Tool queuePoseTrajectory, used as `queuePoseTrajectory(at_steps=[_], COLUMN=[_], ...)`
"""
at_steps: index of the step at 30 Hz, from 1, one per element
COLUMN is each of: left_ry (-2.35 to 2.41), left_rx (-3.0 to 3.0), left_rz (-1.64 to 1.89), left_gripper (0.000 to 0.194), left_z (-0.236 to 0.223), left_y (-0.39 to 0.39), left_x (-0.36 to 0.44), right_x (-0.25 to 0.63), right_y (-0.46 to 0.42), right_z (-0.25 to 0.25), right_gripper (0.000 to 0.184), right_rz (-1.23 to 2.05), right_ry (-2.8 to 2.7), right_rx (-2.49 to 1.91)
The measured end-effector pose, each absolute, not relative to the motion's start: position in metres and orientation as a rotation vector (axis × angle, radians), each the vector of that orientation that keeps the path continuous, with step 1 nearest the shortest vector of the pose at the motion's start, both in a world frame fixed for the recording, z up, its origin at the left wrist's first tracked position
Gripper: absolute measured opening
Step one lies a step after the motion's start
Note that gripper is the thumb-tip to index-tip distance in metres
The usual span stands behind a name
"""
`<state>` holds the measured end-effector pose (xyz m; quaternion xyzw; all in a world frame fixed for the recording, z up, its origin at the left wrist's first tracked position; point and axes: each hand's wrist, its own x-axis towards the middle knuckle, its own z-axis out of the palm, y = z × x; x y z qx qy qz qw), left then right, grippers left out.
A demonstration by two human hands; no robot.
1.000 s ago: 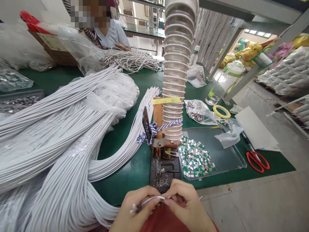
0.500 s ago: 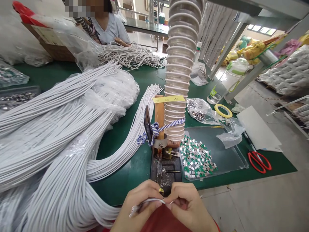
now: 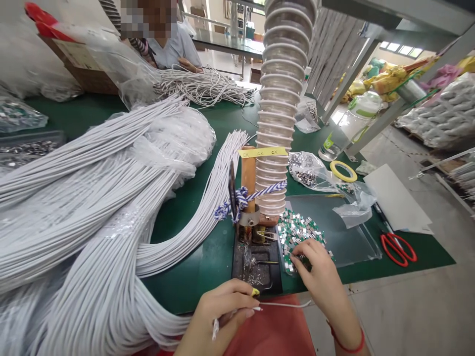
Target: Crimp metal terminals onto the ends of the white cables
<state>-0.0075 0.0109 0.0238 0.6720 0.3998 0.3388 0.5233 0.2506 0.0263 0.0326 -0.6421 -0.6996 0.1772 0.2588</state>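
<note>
Currently, the left hand (image 3: 218,316) is curled closed just in front of the black metal jig (image 3: 256,262), with thumb and fingers pinching a thin white cable (image 3: 284,305). The cable leaves the grip toward the right, passing above a red lap cloth (image 3: 267,329). A small yellow item (image 3: 255,292) shows at the fingertips; it is too small to identify.

The right hand (image 3: 315,277) reaches forward to the right of the jig, with the wrist raised and a red string (image 3: 345,342) around it. Its fingers (image 3: 299,258) are drawn together at the near edge of a pile of small green-and-silver metal pieces (image 3: 300,237), which lies on a clear acrylic tray (image 3: 356,247). Whether a piece is pinched cannot be told. Bundled white cables (image 3: 92,198) lie left of the jig, and red-handled scissors (image 3: 398,248) lie well to its right.
</note>
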Motion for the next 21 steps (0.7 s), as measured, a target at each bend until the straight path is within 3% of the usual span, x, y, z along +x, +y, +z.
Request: queuePoseTrajectory(at_steps=[7, 15, 21], left_ry=[1.021, 1.032, 1.069], left_rx=[1.626, 1.612, 1.549], left_rz=[0.789, 0.878, 1.028], left_gripper=[0.018, 0.018, 0.020], left_z=[0.024, 0.025, 0.031], left_y=[0.010, 0.008, 0.009], left_x=[-0.006, -0.005, -0.001], right_x=[0.250, 0.223, 0.176], right_y=[0.019, -0.008, -0.012], right_z=[0.035, 0.036, 0.037], right_gripper=[0.016, 0.010, 0.009], right_rz=[0.611, 1.095, 1.238], right_ry=[-1.695, -1.291, -1.383], right_rx=[-1.768, -1.546, -1.414])
